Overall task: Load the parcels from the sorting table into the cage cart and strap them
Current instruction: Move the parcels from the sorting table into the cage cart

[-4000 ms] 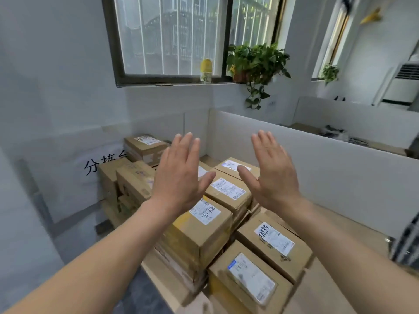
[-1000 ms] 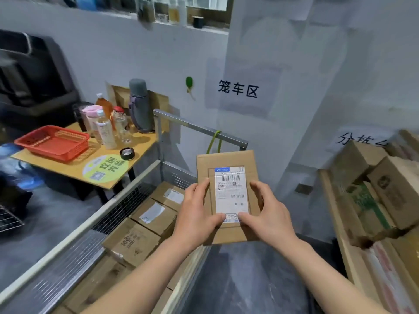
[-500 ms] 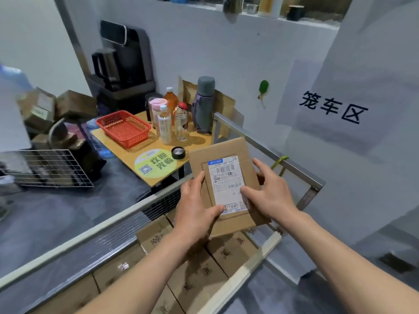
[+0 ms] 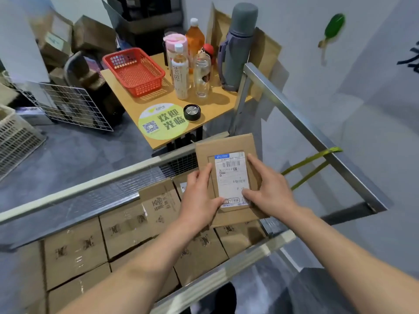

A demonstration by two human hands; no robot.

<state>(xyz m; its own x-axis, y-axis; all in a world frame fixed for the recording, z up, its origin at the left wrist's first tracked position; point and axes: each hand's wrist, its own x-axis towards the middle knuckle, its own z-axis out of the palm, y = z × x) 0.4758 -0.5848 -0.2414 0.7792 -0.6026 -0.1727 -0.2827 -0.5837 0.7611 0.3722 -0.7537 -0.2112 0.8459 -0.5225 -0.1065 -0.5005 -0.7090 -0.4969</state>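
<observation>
I hold a brown cardboard parcel (image 4: 229,143) with a white shipping label, flat side up, above the far right corner of the cage cart (image 4: 90,189). My left hand (image 4: 199,200) grips its left edge and my right hand (image 4: 269,189) grips its right edge, thumbs on the label. Below, several brown parcels (image 4: 127,225) fill the cart floor. A yellow-green strap (image 4: 310,164) hangs from the cart's right rail (image 4: 317,134).
Behind the cart stands a small wooden table (image 4: 136,103) with a red basket (image 4: 133,71), bottles, a grey flask (image 4: 238,44) and a black lid. A wire grid panel (image 4: 68,105) and a pale crate (image 4: 15,137) sit on the grey floor at left.
I turned from the sorting table with a parcel taken in both hands. Over the last second the parcel has moved over the cart and come lower, toward its far right corner.
</observation>
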